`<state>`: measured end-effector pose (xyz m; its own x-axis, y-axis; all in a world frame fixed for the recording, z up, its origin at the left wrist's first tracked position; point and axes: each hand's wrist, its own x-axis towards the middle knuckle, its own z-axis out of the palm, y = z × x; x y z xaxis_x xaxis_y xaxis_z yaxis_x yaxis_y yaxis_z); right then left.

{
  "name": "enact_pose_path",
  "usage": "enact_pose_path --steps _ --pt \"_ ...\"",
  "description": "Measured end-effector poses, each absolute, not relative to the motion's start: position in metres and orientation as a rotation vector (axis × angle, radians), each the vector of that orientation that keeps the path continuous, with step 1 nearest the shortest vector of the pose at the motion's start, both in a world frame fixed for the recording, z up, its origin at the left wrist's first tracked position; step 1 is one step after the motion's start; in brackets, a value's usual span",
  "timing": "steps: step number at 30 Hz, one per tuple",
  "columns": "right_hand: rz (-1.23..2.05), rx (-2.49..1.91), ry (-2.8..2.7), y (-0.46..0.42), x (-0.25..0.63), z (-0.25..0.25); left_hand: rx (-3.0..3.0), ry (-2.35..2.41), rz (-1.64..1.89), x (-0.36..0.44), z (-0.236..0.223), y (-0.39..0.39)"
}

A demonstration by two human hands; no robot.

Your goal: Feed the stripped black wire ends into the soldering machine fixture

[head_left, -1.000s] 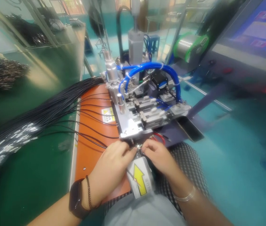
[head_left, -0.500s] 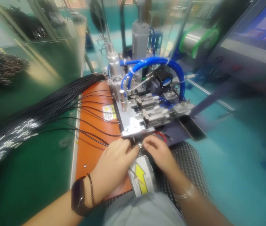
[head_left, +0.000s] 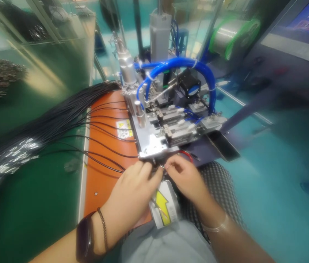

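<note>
My left hand (head_left: 139,184) is closed at the front edge of the metal fixture (head_left: 146,149). Thin black cables (head_left: 110,163) run across the orange tabletop and under its fingers; it seems to grip a cable end there. Close beside it, my right hand (head_left: 183,175) is closed in a pinch, thumb and index finger together near the left thumb. Whatever sits between the right fingertips is too small and blurred to name. Just below the hands lies a white plate with a yellow arrow (head_left: 162,201).
A thick bundle of black cables (head_left: 61,111) hangs off the left of the orange tabletop (head_left: 95,208). Blue air hoses (head_left: 209,80) arch over the machine. To the right lie a phone (head_left: 222,146) and a red wire (head_left: 187,155); behind stands a green-rimmed wire spool (head_left: 229,34).
The view has shifted slightly, so the machine sits a little higher and further left. Both hands stay together at the fixture's front edge, with only slight finger movement.
</note>
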<state>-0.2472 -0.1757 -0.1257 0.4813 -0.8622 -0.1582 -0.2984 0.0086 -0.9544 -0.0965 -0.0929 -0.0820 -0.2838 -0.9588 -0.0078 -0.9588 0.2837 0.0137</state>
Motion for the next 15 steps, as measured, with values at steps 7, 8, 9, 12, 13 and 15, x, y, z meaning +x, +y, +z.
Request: enact_pose_path --steps 7,8,9,12,13,15 --pt "-0.524 -1.244 0.938 -0.182 -0.24 -0.14 1.988 -2.526 -0.011 -0.103 -0.079 -0.093" --pt "-0.517 -1.218 0.932 -0.183 -0.24 -0.142 1.97 -2.521 -0.005 -0.102 -0.08 -0.093" --pt "-0.514 -1.217 0.932 -0.183 -0.24 -0.142 1.944 -2.507 0.003 -0.1 -0.082 -0.092" --pt "-0.533 -1.356 0.919 -0.183 -0.244 -0.135 1.86 -2.452 0.037 -0.096 -0.086 -0.09" --pt "-0.544 -1.43 0.916 -0.182 -0.246 -0.131 1.844 -2.438 0.055 -0.095 -0.087 -0.089" --pt "-0.563 -1.566 0.916 -0.181 -0.248 -0.124 1.84 -2.43 0.068 -0.094 -0.088 -0.087"
